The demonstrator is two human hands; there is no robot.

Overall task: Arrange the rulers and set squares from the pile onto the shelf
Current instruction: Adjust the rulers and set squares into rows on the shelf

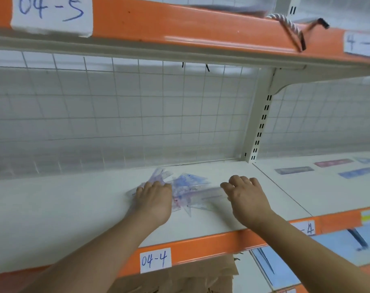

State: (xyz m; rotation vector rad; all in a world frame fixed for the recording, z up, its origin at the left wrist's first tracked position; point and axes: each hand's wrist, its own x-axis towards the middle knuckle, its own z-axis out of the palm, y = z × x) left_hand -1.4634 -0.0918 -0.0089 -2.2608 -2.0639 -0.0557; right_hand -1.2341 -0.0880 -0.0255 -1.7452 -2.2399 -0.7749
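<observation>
A pile of clear rulers and set squares with blue and pink markings point(188, 187) lies on the white shelf point(63, 208) labelled 04-4. My left hand point(154, 197) rests on the pile's left part, fingers reaching over the pieces; whether they grip one is blurred. My right hand point(246, 195) hovers at the pile's right edge, fingers loosely curled downward over the end of a long ruler point(213, 192). The frame is motion-blurred.
A wire grid back panel point(137, 115) stands behind the pile. On the neighbouring shelf bay to the right lie several flat rulers point(294, 170). An orange beam labelled 04-5 point(158, 24) runs overhead with a rope on it. Brown cardboard point(201, 273) sits on the level below.
</observation>
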